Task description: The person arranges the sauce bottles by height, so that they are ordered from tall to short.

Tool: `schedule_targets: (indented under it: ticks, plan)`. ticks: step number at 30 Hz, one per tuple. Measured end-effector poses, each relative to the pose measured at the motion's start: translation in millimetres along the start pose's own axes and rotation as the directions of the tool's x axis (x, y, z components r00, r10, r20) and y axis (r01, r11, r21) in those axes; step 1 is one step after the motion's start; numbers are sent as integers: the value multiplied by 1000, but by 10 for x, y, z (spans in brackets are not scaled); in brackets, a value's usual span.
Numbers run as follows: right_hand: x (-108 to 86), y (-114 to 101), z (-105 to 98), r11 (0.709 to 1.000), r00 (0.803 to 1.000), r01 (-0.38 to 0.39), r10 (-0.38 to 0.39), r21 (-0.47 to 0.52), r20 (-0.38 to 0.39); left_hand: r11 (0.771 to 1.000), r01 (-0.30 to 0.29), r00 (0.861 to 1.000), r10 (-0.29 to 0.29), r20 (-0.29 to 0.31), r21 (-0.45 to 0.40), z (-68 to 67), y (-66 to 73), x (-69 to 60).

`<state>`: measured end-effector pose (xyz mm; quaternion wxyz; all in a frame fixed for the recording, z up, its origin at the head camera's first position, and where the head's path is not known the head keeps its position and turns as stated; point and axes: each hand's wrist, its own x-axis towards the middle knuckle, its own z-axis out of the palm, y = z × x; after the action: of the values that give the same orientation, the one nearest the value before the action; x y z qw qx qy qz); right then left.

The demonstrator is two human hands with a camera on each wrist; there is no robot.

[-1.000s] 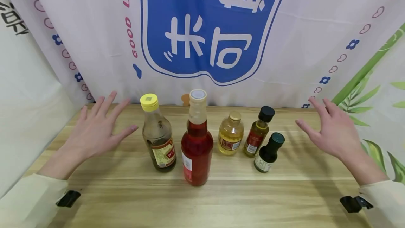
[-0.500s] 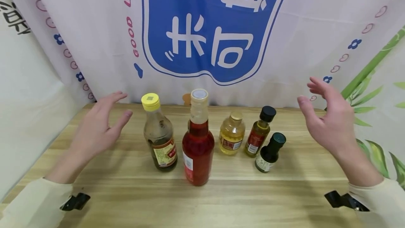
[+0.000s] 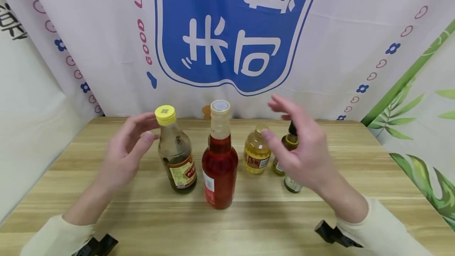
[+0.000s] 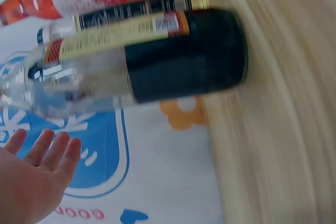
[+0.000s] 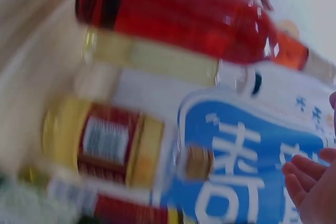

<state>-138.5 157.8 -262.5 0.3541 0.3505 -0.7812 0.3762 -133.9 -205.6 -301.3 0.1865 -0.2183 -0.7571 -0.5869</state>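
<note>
My left hand, fingers lightly bent, is beside the neck of a yellow-capped bottle of dark liquid. In the left wrist view a gap separates the hand from that bottle. My right hand hovers before the small bottles at the right, thumb and fingers apart with nothing between them. It partly hides a black-capped bottle and a small bottle with a pale label. Left of it stands a squat bottle of yellow oil. A tall bottle of red liquid stands between the hands.
Behind the red bottle, the right wrist view shows a pale yellow bottle with a dark cap. All the bottles stand upright on a wooden table. A white printed cloth hangs along the back edge.
Both hands have moved inward: the left toward the yellow-capped bottle, the right leftward in front of the small bottles. The bottles keep their places.
</note>
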Motion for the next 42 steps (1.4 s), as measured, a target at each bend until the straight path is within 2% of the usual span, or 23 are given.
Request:
schedule_targets:
  ticks: [3,5,10,13,14,22,24,29,35,42]
  plan:
    - [-73,-82,163,993,993,-93,86,77,79,1000,13,1000,-13,16,-29,64,13,-58]
    - [-128,-132,273,977,980,-168,151,128,130,1000,13,1000,-13,28,4,103,15,-94]
    - [-275,-218,517,916,924,-344,292,207,245,1000,8,998,-10,64,30,193,-13,-120]
    - [-350,-248,621,894,900,-398,339,206,273,999,23,998,-25,64,23,232,-47,-113]
    - [-371,-257,646,890,896,-409,351,201,272,999,28,998,-30,60,28,242,-59,-112]
    - [-471,-314,730,896,897,-419,384,149,217,996,54,997,-57,46,71,255,-122,-126]
    - [-484,-328,744,882,881,-449,410,144,236,995,58,997,-62,49,78,249,-126,-131]
    - [-505,-358,784,826,818,-548,499,129,286,993,69,996,-74,59,96,232,-128,-137]
    - [-518,-373,829,805,800,-577,522,138,296,991,81,994,-88,68,107,198,-141,-159]
    - [-544,-382,856,765,756,-631,568,129,326,992,76,992,-86,91,105,177,-176,-149]
